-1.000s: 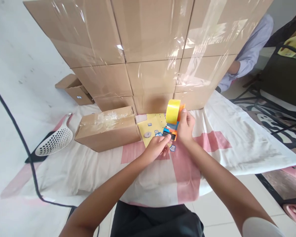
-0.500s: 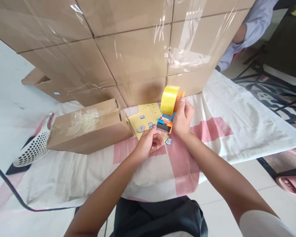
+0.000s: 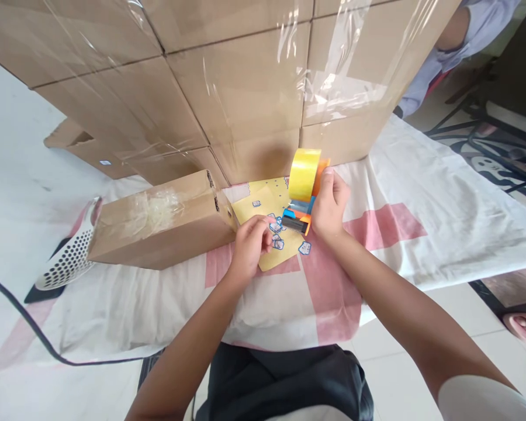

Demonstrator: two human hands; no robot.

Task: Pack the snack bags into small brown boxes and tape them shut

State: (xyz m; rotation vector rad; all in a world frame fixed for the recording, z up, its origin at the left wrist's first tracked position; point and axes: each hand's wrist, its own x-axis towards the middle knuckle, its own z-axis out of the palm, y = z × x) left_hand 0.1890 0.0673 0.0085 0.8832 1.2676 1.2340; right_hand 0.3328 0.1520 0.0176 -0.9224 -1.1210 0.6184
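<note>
Over yellow sheet [image 3: 267,234]: right fingers [image 3: 328,187] clasp tape dispenser [image 3: 301,193] (left fingers [image 3: 258,228] curled).

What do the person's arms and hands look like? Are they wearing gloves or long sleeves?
No gloves: the left hand and right hand are both bare, with no rings, watch or bracelets showing. The forearms are bare too. A short white sleeve shows at the top of the right arm. The left arm's sleeve is out of view.

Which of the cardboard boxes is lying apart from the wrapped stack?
The long cardboard box left of the left hand, lying alone on the cloth; the others form the film-wrapped stack.
</note>
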